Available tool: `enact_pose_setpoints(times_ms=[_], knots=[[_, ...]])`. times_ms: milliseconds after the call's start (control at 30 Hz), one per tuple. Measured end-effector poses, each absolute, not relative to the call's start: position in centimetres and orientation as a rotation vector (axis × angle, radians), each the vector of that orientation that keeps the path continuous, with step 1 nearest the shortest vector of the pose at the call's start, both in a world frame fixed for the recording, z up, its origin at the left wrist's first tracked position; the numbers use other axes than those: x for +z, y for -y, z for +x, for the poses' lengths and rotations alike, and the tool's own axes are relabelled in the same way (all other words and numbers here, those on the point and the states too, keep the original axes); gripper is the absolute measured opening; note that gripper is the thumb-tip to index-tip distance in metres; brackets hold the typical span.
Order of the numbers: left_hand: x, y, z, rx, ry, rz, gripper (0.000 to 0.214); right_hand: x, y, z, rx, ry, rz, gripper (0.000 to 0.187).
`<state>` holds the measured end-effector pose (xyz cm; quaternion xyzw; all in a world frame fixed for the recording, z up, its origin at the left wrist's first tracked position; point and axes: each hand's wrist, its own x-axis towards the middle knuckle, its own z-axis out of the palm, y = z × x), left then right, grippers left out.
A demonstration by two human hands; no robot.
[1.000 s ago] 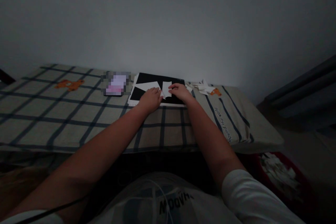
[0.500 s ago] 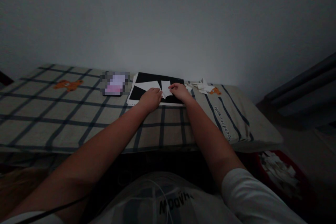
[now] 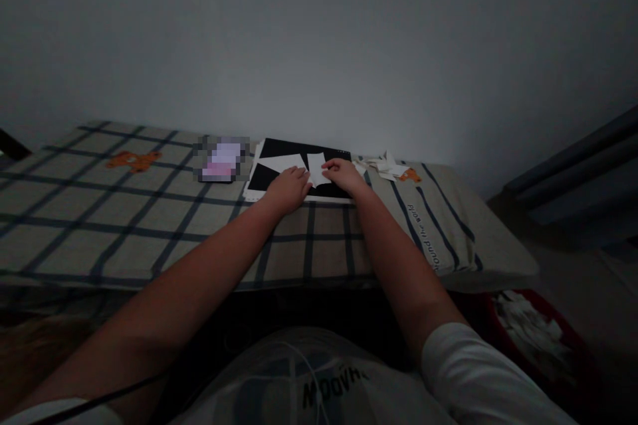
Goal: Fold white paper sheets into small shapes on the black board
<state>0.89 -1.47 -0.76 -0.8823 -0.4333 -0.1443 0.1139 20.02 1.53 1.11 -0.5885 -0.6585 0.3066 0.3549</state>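
A black board lies at the far side of a plaid-covered bed, against the wall. On the board rests a piece of white paper, partly folded. My left hand lies knuckles-up on the paper's near left part, fingers curled down onto it. My right hand presses its fingers on the paper's right flap. Both arms reach far forward over the bed.
A blurred-out phone-like object lies left of the board. Small white paper scraps are heaped right of it. A red bin with white paper bits stands on the floor at lower right. A dark rail runs along the right.
Both hands have shifted slightly on the paper; the right flap looks pressed flatter and the hands sit a little closer together. The camera has moved marginally.
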Motion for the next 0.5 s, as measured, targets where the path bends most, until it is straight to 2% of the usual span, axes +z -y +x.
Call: enact_pose_setpoints(times_ms=[500], knots=[[-0.19,1.77,1.24,-0.326,1.258,-2.614,0.033,1.29,-1.54,19.91,0.595,1.785,-1.622,0.023]])
